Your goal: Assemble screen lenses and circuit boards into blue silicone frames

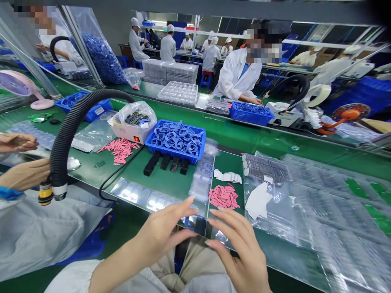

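Left hand (161,234): half open, fingers spread, is being kept at the near edge of the clear blister tray (198,191); whether it is being gripped cannot be told.
Right hand (241,252): half open, fingers curved, is being kept at the tray's other edge; grip cannot be told.
Tray: is being kept between both hands, over the near edge of the green conveyor belt (171,183), with a dark piece (200,225) showing at its near end.
Nearby: pink strips (224,197) are being left just beyond the right hand; a blue crate (183,156) of blue plastic parts (177,138) is being kept farther ahead; a co-worker's hands (21,158) are being held at the left.
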The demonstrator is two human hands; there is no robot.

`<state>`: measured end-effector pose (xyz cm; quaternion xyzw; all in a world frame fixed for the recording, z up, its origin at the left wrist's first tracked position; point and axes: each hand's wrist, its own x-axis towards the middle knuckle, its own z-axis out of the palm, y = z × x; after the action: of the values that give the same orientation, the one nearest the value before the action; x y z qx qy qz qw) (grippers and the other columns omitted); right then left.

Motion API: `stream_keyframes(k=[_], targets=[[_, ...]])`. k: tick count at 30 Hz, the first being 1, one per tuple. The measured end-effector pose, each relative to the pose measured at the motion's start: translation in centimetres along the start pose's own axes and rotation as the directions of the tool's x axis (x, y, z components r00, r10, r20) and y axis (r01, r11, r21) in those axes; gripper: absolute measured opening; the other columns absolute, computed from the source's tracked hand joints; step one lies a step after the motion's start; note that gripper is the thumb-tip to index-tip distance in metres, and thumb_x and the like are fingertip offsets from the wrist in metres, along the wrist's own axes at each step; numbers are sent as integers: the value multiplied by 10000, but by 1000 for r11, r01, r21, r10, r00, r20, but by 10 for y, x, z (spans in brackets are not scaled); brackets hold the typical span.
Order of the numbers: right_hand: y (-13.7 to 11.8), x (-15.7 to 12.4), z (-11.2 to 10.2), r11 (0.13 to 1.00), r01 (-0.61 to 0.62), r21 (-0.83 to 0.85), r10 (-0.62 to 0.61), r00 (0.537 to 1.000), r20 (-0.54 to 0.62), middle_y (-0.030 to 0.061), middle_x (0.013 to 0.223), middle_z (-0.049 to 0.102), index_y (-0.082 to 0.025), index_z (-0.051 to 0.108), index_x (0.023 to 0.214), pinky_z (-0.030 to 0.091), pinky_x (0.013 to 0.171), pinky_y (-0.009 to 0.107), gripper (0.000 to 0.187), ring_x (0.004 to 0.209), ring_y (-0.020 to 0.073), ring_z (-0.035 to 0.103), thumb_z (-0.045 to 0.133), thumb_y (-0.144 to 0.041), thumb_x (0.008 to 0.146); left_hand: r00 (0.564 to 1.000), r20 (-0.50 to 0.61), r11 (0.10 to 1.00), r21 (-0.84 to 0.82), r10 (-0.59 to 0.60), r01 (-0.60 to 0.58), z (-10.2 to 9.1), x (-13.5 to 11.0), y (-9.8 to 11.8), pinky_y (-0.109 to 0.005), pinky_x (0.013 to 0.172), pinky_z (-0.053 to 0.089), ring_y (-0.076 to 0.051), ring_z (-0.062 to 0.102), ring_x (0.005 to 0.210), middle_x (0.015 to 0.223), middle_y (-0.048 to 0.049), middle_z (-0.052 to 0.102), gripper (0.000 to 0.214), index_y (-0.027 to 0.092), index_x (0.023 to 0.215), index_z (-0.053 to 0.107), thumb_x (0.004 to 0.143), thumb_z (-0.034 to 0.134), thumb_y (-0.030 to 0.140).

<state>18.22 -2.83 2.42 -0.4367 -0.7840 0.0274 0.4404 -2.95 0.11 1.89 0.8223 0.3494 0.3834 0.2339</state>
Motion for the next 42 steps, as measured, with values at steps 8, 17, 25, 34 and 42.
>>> stream_keyframes(k=[8, 17, 25, 34, 42], targets=[[-8, -2, -11, 995, 75, -70, -70, 994, 82, 107, 1073, 668, -163, 625, 1045, 449, 868, 367, 192, 1069, 237, 566, 545, -277, 914, 990, -127, 997, -44, 64, -70, 2, -8, 20, -265, 881, 548, -181, 716, 905, 1066, -75, 747, 1019, 239, 1486, 30, 746, 730, 222], [-6, -2, -19, 995, 100, -31, -93, 980, 175, 111, 1184, 639, -213, 517, 1283, 473, 902, 423, 417, 1117, 259, 571, 548, -386, 905, 982, -159, 985, -121, 103, -123, 10, -9, 26, -262, 877, 551, -180, 726, 873, 1057, -79, 749, 932, 238, 1482, 108, 768, 708, 231], [-6, 0, -23, 998, 64, 14, -66, 986, 155, 98, 1154, 648, -200, 587, 1164, 494, 883, 404, 259, 1094, 238, 582, 532, -260, 919, 972, -234, 983, -178, 10, -53, 15, -9, 27, -215, 930, 512, -155, 720, 890, 1031, -28, 760, 893, 268, 1474, 166, 761, 702, 294], [-6, -1, -25, 995, -9, 103, -13, 976, 217, 105, 1152, 646, -185, 593, 1138, 514, 883, 414, 247, 1095, 236, 583, 557, -204, 895, 971, -236, 967, -254, -27, -35, 22, -12, 22, -202, 916, 518, -145, 710, 893, 1023, -19, 762, 837, 262, 1452, 256, 753, 717, 294], [-18, 9, -30, 978, -38, 205, 18, 995, 95, 92, 953, 710, -211, 625, 1047, 536, 786, 424, 204, 936, 244, 655, 537, -334, 911, 903, -236, 690, -718, -358, 86, 25, -8, 47, -168, 867, 543, -149, 715, 922, 1025, 40, 763, 822, 390, 1338, 446, 603, 809, 327]])
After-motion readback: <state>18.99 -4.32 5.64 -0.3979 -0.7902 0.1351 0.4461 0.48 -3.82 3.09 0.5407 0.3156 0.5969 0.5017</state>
